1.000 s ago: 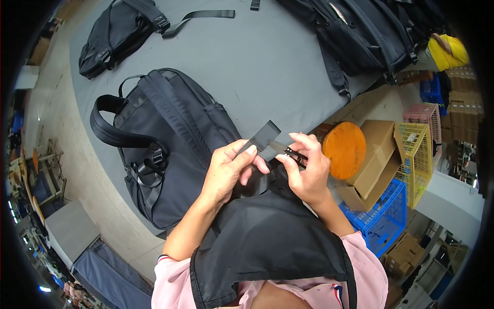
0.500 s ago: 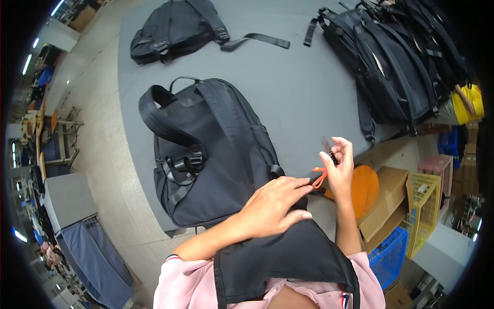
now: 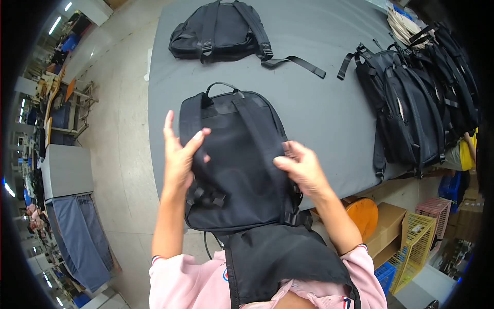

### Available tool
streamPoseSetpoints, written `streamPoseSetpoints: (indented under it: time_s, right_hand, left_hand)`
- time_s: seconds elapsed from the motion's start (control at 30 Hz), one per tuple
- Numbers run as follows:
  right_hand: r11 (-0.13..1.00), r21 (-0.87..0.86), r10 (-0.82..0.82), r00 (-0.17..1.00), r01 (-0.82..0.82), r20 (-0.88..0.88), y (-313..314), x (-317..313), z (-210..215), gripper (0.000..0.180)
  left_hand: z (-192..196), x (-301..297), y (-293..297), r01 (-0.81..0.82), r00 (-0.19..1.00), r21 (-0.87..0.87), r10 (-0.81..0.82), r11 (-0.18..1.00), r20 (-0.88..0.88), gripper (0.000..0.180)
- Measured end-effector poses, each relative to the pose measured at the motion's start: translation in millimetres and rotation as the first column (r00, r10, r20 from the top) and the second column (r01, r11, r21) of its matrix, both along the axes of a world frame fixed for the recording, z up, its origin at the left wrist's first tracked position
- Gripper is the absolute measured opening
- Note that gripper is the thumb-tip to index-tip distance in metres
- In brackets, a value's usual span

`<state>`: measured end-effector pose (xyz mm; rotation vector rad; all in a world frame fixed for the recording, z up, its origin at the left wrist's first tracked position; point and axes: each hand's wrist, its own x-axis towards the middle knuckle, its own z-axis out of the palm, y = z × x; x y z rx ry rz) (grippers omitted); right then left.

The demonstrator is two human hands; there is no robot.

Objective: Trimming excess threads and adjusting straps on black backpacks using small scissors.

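Note:
A black backpack (image 3: pixel 234 170) lies in front of me on the grey-covered table, its shoulder straps upward and its top handle pointing away. At its left strap (image 3: pixel 191 121) is my left hand (image 3: pixel 177 159), index finger stretched up and thumb across the strap; the other fingers are partly hidden. My right hand (image 3: pixel 306 170) is closed on the backpack's right edge, thumb against the right strap (image 3: pixel 260 136) and fingertips slightly blurred. Loose strap buckles (image 3: pixel 208 195) lie near the backpack's lower left. Whether the right palm holds anything else is hidden.
Another black backpack (image 3: pixel 218 31) lies at the far side of the table (image 3: pixel 319 113), one strap trailing right. Several black backpacks (image 3: pixel 406 103) are heaped at the right. An orange round stool (image 3: pixel 362 219), a cardboard box (image 3: pixel 383 226) and a yellow crate (image 3: pixel 414 234) stand below the right edge.
My hands have parted from beside the backpack's lower right and moved onto its two sides. The small dark tool with an orange cord is out of sight. The left strap now lies flatter.

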<state>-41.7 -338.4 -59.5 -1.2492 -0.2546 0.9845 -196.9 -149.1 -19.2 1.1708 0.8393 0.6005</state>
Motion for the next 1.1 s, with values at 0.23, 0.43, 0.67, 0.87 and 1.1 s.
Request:
streamPoseSetpoints:
  time_s: [0.23,0.43,0.67,0.87,1.1]
  right_hand:
    - [0.955,-0.271,0.124,0.992,-0.121,-0.008,-32,50,8,0.025]
    - [0.84,-0.442,0.437,0.875,-0.314,0.208,-25,26,-15,0.025]
    - [0.711,-0.622,0.66,0.614,-0.327,0.432,-4,36,-5,0.022]
    - [0.9,-0.43,0.218,0.782,0.07,0.584,52,85,-26,0.021]
    - [0.909,-0.412,0.379,0.532,-0.062,0.758,178,110,-61,0.018]
  left_hand:
    - [-10,-69,37,0.61,0.711,0.096,-0.49,0.787,-0.505,0.05]
    - [-23,28,117,0.42,0.864,0.754,0.031,0.505,-0.502,0.034]
    - [-89,168,187,0.772,0.484,0.007,-0.581,0.636,-0.654,0.029]
    - [-132,174,192,0.727,0.634,-0.208,-0.756,0.654,-0.16,0.021]
    - [-129,171,191,0.703,0.672,-0.277,-0.739,0.655,-0.042,0.027]
